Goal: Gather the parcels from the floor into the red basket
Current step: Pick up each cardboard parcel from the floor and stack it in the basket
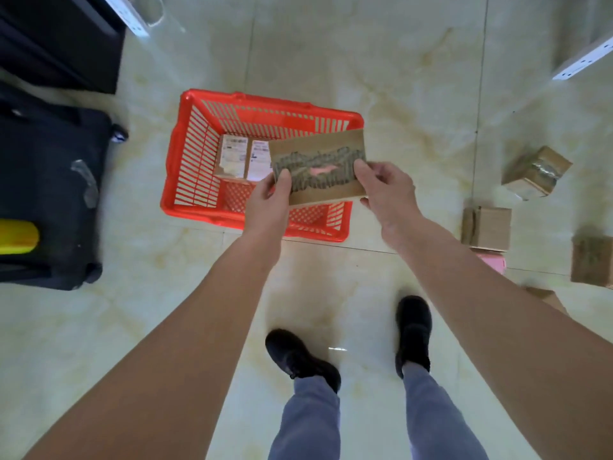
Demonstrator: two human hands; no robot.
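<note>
Black shoes (300,358) and grey trouser legs (305,423) stand on the pale marbled floor tiles (166,310) at the bottom of the view, your bare forearms reaching out above them. Your left hand (270,202) pinches the left edge of a flat cardboard parcel (320,171), thumb on top; your right hand (386,190) grips its right edge the same way. The parcel's top face is torn, showing grey ripped paper and a pink patch, and you hold it over the right side of the red basket (189,154). Inside the basket two labelled boxes (243,156) lie side by side against the far wall. To your right, four more cardboard parcels (486,227) sit scattered on the floor, one wrapped in shiny tape (535,171). A dark suitcase (49,200) stands at your left, well apart from the basket.
</note>
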